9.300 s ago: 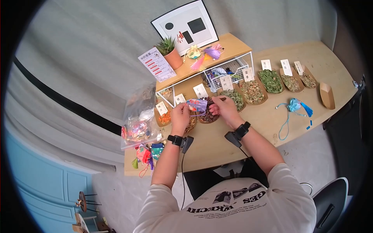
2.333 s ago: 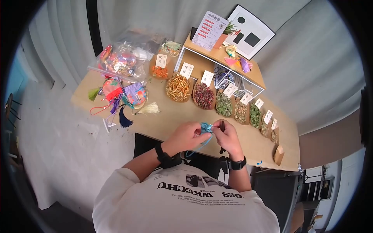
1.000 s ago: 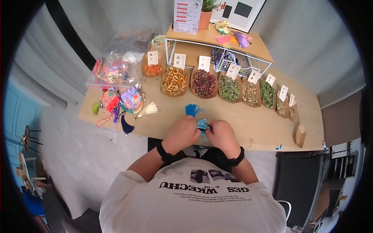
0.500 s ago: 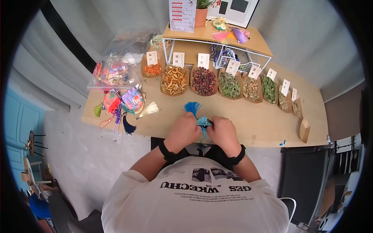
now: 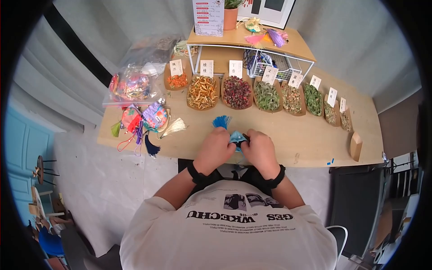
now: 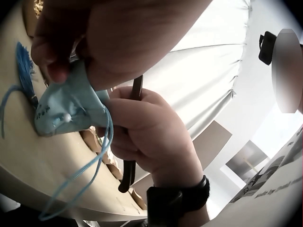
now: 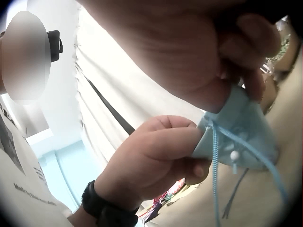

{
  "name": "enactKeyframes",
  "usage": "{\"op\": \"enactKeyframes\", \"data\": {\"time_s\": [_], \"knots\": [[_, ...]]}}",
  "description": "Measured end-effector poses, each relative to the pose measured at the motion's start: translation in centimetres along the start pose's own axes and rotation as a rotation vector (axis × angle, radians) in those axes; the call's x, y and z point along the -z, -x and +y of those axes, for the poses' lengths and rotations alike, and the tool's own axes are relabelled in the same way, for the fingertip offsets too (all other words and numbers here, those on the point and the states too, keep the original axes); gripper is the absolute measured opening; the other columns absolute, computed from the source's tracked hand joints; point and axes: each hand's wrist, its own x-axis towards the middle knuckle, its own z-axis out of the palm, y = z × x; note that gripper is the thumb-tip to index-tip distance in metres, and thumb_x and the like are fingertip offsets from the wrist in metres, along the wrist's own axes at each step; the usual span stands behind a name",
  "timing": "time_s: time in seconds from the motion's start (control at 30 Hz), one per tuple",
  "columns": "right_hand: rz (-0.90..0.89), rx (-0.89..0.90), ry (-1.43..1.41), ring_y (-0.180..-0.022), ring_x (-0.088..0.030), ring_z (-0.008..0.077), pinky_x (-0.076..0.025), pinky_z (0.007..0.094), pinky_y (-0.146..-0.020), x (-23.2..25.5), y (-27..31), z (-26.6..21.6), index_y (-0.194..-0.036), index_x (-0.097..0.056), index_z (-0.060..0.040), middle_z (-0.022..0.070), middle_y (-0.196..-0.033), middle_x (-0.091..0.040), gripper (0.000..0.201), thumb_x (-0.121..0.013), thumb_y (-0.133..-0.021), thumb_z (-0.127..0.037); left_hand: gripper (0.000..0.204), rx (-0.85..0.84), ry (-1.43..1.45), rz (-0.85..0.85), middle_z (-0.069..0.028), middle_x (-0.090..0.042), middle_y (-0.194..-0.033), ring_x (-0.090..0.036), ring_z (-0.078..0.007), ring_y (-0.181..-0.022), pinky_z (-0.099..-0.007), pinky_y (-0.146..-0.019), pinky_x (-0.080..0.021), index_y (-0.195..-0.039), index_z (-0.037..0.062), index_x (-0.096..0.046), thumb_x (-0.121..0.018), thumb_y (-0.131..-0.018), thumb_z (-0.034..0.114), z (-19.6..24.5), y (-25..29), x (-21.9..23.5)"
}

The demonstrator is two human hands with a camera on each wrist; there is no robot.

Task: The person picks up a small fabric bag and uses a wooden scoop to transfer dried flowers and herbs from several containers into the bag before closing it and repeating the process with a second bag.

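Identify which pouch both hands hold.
The light-blue drawstring pouch, between left hand and right hand; the red pouch and purple floral pouch lie on the table.

The pouch point(image 6: 75, 97) was pale blue with a white bead point(image 6: 66, 117) and dark markings point(image 6: 43, 112); its cord point(image 7: 216, 170) was light blue, its tassel point(image 5: 221, 122) a deeper blue. The stick point(image 6: 128, 176) was dark brown, the tabletop point(image 5: 292, 137) pale tan, the shirt point(image 5: 202, 245) white with black lettering point(image 5: 240, 216).

Right hand point(image 7: 203, 61) up top, pinching upper edge of light blue pouch point(image 7: 255, 135). Left hand point(image 7: 154, 151) grips pouch's other edge, thumb on top; black wristband point(image 7: 106, 208). Blue cord point(image 7: 216, 175) hangs off pouch, white bead point(image 7: 234, 155) on front. Table point(image 7: 241, 205) below, pale curtain point(image 7: 147, 94) behind, white shirt point(image 7: 21, 184) far left.
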Motion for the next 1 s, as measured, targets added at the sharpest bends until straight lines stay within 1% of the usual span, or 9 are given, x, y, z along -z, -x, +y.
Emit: {"op": "enactKeyframes", "data": {"time_s": [0.17, 0.23, 0.37, 0.47, 0.57, 0.67, 0.73, 0.87, 1.0], "knots": [[0.002, -0.005, -0.031, -0.075, -0.066, 0.0435, -0.053, 0.0523, -0.069, -0.1, 0.0, 0.4, -0.086, -0.062, -0.0002, 0.0234, -0.078, -0.066, 0.016, -0.066, -0.075, -0.011, 0.014, 0.033, 0.048, -0.018, -0.0217, -0.057, -0.082, -0.058, -0.0425, -0.084, -0.0508, -0.075, -0.049, -0.074, -0.0051, -0.056, -0.065, -0.075, 0.006, 0.3, -0.1, 0.1], [0.005, -0.094, 0.088, -0.075, -0.066, 0.0434, -0.053, 0.0491, -0.068, 0.1, 0.0, -0.1, -0.085, -0.061, 0.0014, 0.0229, -0.076, -0.066, 0.015, -0.066, -0.073, -0.007, 0.017, -0.057, -0.005, 0.034, -0.0177, -0.053, -0.077, -0.054, -0.0387, -0.076, -0.0472, -0.066, -0.044, -0.071, -0.001, -0.049, -0.065, -0.073, 0.004, -0.3, 0.1, -0.5], [-0.008, -0.125, 0.066, -0.078, -0.066, 0.0446, -0.053, 0.0521, -0.07, 0.2, -0.1, 0.2, -0.089, -0.061, -0.0002, 0.0233, -0.079, -0.067, 0.017, -0.065, -0.074, -0.008, 0.018, -0.038, -0.005, 0.051, -0.018, -0.052, -0.078, -0.053, -0.0389, -0.077, -0.0475, -0.066, -0.043, -0.074, -0.0001, -0.049, -0.066, -0.073, 0.005, 0.2, 0.2, -0.8], [-0.05, -0.027, -0.041, -0.079, -0.066, 0.0443, -0.053, 0.0513, -0.071, 0.9, -0.2, 0.5, -0.09, -0.061, -0.0003, 0.0233, -0.08, -0.067, 0.018, -0.065, -0.074, -0.006, 0.019, -0.061, 0.045, 0.032, -0.0179, -0.052, -0.078, -0.053, -0.0392, -0.077, -0.0481, -0.066, -0.043, -0.076, 0.0006, -0.048, -0.067, -0.073, 0.005, 1.0, 0.0, -0.2], [-0.051, 0.039, -0.113, -0.077, -0.067, 0.0415, -0.053, 0.0469, -0.071, 1.3, -0.6, -0.2, -0.09, -0.062, 0.0021, 0.022, -0.08, -0.067, 0.02, -0.066, -0.072, -0.004, 0.016, -0.066, -0.024, -0.1, -0.0225, -0.056, -0.091, -0.057, -0.0443, -0.085, -0.051, -0.074, -0.049, -0.083, -0.0027, -0.055, -0.065, -0.077, 0.007, 1.3, -0.5, 0.3], [-0.003, 0.008, -0.039, -0.077, -0.068, 0.0406, -0.054, 0.0455, -0.072, 1.3, -0.3, -0.7, -0.091, -0.062, 0.0027, 0.0222, -0.08, -0.067, 0.021, -0.067, -0.072, -0.005, 0.015, -0.065, -0.005, -0.065, -0.0221, -0.056, -0.087, -0.057, -0.0448, -0.084, -0.0522, -0.073, -0.048, -0.081, -0.0021, -0.054, -0.065, -0.076, 0.007, 0.8, -0.5, 0.0], [-0.066, -0.071, -0.054, -0.082, -0.067, 0.0438, -0.053, 0.051, -0.074, 1.2, 0.0, -0.7, -0.09, -0.061, 0.0, 0.0246, -0.084, -0.068, 0.018, -0.066, -0.075, -0.009, 0.015, -0.057, 0.016, -0.03, -0.0215, -0.056, -0.083, -0.056, -0.0435, -0.083, -0.052, -0.072, -0.046, -0.079, -0.0021, -0.054, -0.065, -0.075, 0.007, 0.3, -0.5, -0.2], [-0.09, -0.114, -0.056, -0.082, -0.067, 0.0435, -0.053, 0.0511, -0.074, 0.7, 0.5, 0.1, -0.092, -0.061, 0.0002, 0.0245, -0.085, -0.068, 0.02, -0.067, -0.076, -0.011, 0.015, -0.029, 0.001, -0.049, -0.0209, -0.056, -0.08, -0.056, -0.0417, -0.082, -0.0508, -0.071, -0.046, -0.077, -0.0018, -0.053, -0.066, -0.074, 0.006, 0.1, -0.4, 0.7], [-0.096, -0.132, 0.0, -0.079, -0.067, 0.0433, -0.053, 0.0495, -0.073, 0.5, 0.5, -0.2, -0.091, -0.063, 0.001, 0.024, -0.081, -0.068, 0.019, -0.067, -0.075, -0.009, 0.02, -0.086, 0.047, 0.024, -0.0162, -0.05, -0.072, -0.052, -0.0368, -0.069, -0.0451, -0.061, -0.041, -0.071, 0.0011, -0.048, -0.068, -0.072, 0.004, -0.2, -0.4, 0.8]]}}
